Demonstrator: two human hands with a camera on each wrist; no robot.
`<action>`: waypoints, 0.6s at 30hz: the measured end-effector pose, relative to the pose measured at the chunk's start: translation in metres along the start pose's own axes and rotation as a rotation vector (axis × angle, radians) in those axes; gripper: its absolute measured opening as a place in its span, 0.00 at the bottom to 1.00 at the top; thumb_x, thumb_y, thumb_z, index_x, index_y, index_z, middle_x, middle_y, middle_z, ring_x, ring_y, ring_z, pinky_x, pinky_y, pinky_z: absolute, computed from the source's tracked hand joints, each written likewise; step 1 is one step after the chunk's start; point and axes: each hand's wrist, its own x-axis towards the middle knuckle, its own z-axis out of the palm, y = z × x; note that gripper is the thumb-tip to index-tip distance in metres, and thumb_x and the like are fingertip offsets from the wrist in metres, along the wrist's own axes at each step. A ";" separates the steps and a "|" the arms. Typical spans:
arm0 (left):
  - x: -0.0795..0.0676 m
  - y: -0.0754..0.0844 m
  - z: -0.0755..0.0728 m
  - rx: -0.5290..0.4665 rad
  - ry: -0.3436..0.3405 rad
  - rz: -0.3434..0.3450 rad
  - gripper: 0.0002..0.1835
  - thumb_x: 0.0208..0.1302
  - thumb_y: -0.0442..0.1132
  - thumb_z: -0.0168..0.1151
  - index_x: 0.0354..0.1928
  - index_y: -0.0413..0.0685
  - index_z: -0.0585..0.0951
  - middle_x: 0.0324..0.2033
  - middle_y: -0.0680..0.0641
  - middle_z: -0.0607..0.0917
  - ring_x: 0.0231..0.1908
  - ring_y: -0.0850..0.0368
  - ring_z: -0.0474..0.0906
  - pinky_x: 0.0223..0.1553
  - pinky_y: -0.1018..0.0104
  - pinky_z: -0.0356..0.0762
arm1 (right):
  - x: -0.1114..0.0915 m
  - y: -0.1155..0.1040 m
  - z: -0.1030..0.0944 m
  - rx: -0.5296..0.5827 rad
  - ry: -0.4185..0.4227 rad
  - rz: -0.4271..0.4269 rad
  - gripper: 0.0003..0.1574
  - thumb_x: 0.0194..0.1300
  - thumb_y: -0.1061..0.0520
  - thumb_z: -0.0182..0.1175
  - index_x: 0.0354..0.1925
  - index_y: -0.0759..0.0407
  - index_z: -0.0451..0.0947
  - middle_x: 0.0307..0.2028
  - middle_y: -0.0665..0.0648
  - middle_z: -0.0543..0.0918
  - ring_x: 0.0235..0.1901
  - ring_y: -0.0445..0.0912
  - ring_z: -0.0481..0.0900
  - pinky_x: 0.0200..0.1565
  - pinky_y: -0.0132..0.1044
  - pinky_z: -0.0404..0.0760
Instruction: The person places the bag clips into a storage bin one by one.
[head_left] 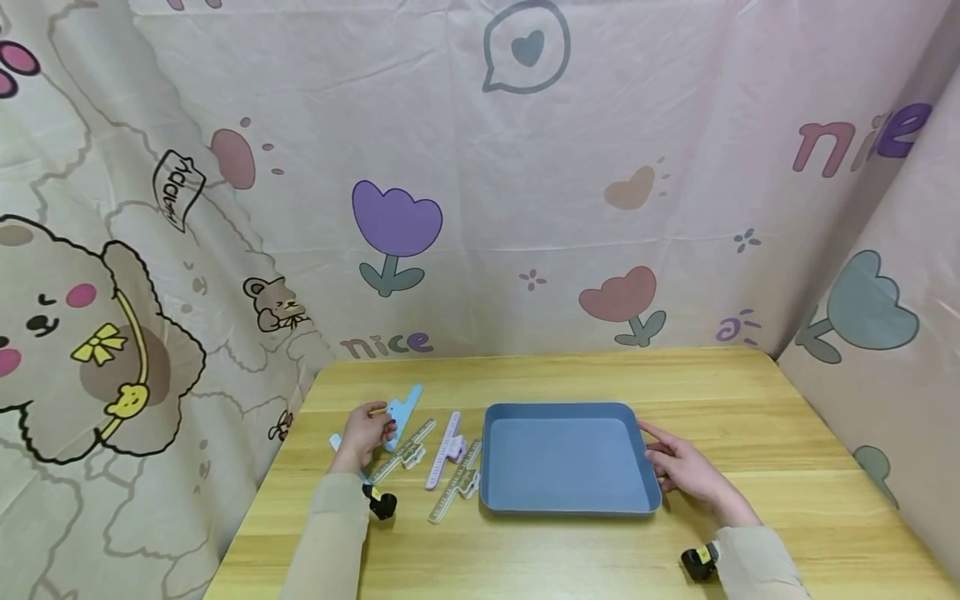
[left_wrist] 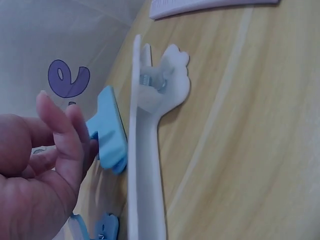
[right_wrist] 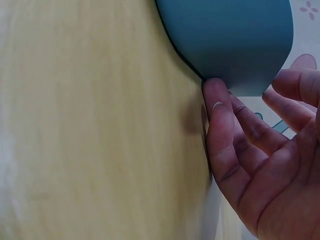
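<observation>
The left hand [head_left: 365,435] pinched a blue clip [head_left: 402,414] that lay just ahead of its fingertips, long axis running away from the person. Three more clips [head_left: 448,457] lay to its right, between it and the tray [head_left: 564,500]. The right hand [head_left: 686,468] rested relaxed and holding nothing, fingers against the tray's right wall, well apart from the clips.

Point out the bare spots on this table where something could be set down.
Free: the wooden table right of the blue tray, the strip behind the tray up to the curtain, and the near edge between both sleeves. Crowded: left of the tray, where ruler-shaped clips lie around the left hand.
</observation>
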 end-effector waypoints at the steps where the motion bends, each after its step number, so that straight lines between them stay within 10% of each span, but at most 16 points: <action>1: 0.000 0.000 0.000 0.005 0.005 0.000 0.24 0.71 0.25 0.47 0.67 0.24 0.61 0.36 0.32 0.79 0.27 0.58 0.78 0.25 0.73 0.78 | 0.000 0.001 0.000 0.001 -0.002 0.000 0.37 0.76 0.63 0.48 0.76 0.63 0.48 0.43 0.65 0.75 0.28 0.47 0.70 0.25 0.41 0.80; 18: -0.004 0.013 -0.002 0.014 0.081 0.016 0.20 0.67 0.25 0.50 0.60 0.25 0.71 0.24 0.44 0.81 0.20 0.63 0.75 0.17 0.75 0.70 | 0.000 0.000 -0.001 0.026 -0.018 0.008 0.37 0.76 0.63 0.47 0.76 0.63 0.46 0.44 0.68 0.75 0.29 0.47 0.73 0.27 0.42 0.82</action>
